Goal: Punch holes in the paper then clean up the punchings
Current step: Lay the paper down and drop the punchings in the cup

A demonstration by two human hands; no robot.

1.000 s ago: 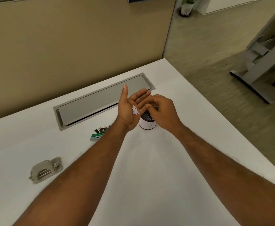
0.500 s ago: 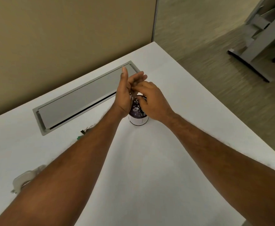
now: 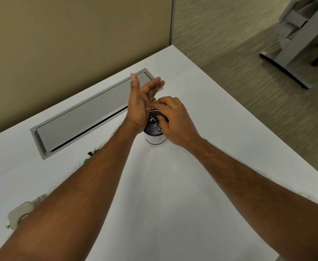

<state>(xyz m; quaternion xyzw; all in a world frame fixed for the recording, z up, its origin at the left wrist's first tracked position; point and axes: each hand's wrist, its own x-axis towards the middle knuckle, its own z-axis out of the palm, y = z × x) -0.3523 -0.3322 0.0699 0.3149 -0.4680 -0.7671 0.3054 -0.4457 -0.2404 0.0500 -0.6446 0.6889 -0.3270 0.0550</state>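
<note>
Since 1 s ago: left hand has tipped from palm-up to on-edge, & the white heap on its palm is gone but for one speck. Left hand: fingers straight & together, thumb up, holds nothing; palm faces frame right, just above the cup. Right hand: fingers curled, tips touching the left palm; whether they pinch anything cannot be told. Knuckles up, it hovers over the cup's mouth. Cup: white wall, dark mesh inside w/ white punchings in it, upright on the white desk, frame centre. Hole punch: lower left, partly hidden by the left forearm. Both forearms reach in from the bottom edge.
</note>
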